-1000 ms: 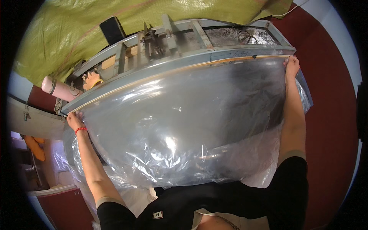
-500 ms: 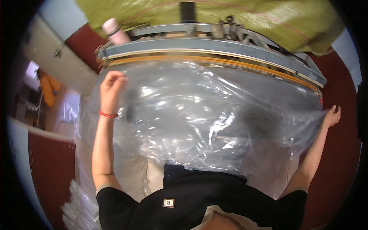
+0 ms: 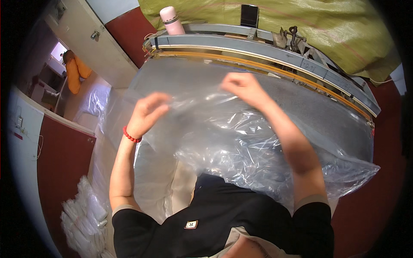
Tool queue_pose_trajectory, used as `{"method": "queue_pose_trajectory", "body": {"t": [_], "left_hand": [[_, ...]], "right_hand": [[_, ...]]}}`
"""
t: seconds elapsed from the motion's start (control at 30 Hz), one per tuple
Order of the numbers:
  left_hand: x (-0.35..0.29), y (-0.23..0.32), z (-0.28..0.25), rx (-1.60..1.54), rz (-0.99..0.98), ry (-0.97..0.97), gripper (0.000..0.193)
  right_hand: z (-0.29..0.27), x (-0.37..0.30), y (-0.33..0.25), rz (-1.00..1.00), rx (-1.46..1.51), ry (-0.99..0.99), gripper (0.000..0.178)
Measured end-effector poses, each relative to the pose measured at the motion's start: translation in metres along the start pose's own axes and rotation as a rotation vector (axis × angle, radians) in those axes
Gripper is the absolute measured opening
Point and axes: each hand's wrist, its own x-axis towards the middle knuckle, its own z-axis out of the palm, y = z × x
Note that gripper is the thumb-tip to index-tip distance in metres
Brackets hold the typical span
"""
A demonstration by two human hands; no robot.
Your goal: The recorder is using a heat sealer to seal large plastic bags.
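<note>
A large sheet of clear plastic film (image 3: 241, 146) lies crumpled and shiny over the worktable in front of me. My left hand (image 3: 148, 114), with a red bead bracelet at the wrist, is over the film's left part. Its fingers and thumb are apart, slightly smeared by motion, and nothing shows in them. Over the far middle of the table, my right hand (image 3: 244, 87) is closed in a pinch at a raised fold of film that runs toward the left hand. The exact grip is partly blurred.
Along the table's far side runs a grey metal bar (image 3: 266, 46) with an orange strip (image 3: 241, 59). A pink bottle (image 3: 172, 21) and a dark phone (image 3: 249, 16) stand behind it. Bundled clear plastic (image 3: 84, 219) lies at lower left, near a door (image 3: 92, 38).
My right hand has come from the far right edge to the middle, leaving the film's right corner. My left hand has opened and sits slightly lower and further right. The view has shifted.
</note>
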Motion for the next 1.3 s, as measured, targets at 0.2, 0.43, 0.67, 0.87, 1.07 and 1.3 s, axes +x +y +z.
{"method": "queue_pose_trajectory", "body": {"t": [0.2,0.43,0.67,0.87,1.07,1.3], "left_hand": [[-0.072,-0.08,0.026,0.071,-0.214,-0.606,0.014],[-0.086,-0.228,-0.076,0.296,-0.416,-0.648,0.021],[0.087,-0.122,-0.175,1.017,0.2,0.902,0.024],[0.146,-0.221,-0.077,0.655,-0.135,0.336,0.054],[0.13,-0.314,-0.087,1.017,-0.49,0.167,0.062],[0.164,-0.293,-0.066,0.952,-0.533,0.333,0.047]], "right_hand": [[-0.169,-0.171,0.053,0.539,-0.372,0.686,0.014],[-0.375,-0.573,0.012,0.547,-0.339,1.572,0.024],[-0.398,-0.658,-0.02,0.712,-0.686,1.708,0.024],[-0.392,-0.58,0.016,0.826,-0.508,1.677,0.027],[-0.372,-0.504,0.041,1.453,-1.137,1.47,0.029],[-0.356,-0.479,0.012,1.602,-1.339,1.42,0.031]]}}
